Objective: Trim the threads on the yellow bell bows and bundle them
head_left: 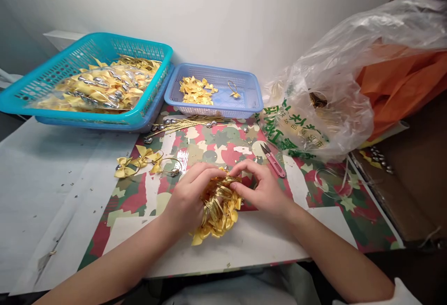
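A thick bundle of gold elastic loops with yellow ribbon bows (220, 205) is held in front of me, just above the table's front part. My left hand (190, 191) wraps round the bundle from the left, its fingers over the top. From the other side, my right hand (258, 186) pinches at the upper right of the bundle with thumb and forefinger; the exact strand between them is too small to make out. Left of the hands lie a few loose gold loops with yellow bows (139, 160). Pink-handled thread snips (273, 160) rest beyond my right hand.
A turquoise basket (150, 95) of bows and silver bells stands at back left, stacked on a blue one. Beside it, a blue-violet basket (213, 109) holds yellow bows. Gold cords with bells (185, 123) lie before it. A clear plastic bag (314, 114) bulges at right.
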`<state>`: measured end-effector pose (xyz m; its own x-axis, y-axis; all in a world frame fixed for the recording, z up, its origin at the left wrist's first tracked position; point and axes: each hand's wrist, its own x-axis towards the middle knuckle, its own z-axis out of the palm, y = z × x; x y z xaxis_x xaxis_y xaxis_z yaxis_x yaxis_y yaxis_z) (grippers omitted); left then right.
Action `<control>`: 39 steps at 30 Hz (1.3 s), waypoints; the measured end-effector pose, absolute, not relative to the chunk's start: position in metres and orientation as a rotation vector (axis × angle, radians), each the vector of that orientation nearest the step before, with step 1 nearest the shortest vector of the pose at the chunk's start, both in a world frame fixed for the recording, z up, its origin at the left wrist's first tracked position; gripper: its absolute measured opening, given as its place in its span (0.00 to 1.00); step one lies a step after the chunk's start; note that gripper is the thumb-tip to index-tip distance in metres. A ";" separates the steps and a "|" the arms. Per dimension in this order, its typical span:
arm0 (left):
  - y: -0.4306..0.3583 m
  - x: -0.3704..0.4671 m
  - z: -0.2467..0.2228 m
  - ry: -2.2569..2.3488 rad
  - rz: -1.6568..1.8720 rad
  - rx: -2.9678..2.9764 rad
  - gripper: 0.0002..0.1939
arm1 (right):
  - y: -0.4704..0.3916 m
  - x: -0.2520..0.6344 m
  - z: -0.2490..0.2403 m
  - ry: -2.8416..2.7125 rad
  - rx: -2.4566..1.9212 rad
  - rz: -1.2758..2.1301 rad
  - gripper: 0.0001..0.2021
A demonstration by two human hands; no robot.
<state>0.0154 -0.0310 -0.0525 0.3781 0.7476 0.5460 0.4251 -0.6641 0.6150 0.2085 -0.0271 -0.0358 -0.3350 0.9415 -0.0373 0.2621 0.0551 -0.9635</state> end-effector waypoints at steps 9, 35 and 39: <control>-0.026 0.016 -0.052 1.028 1.156 2.407 0.17 | -0.027 0.207 -0.037 -1.733 -1.177 1.249 0.06; -0.010 -0.001 -0.035 1.192 0.732 2.734 0.18 | -0.055 0.280 -0.026 -1.762 -1.533 0.266 0.03; -0.006 -0.004 -0.020 1.168 0.449 2.915 0.24 | -0.086 0.352 -0.037 -1.619 -1.867 0.031 0.03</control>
<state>-0.0042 -0.0056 -0.0200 0.6886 0.6723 0.2716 0.6810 -0.7283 0.0762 0.3515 -0.0863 -0.0373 0.2339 0.8906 0.3900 0.8750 -0.0180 -0.4838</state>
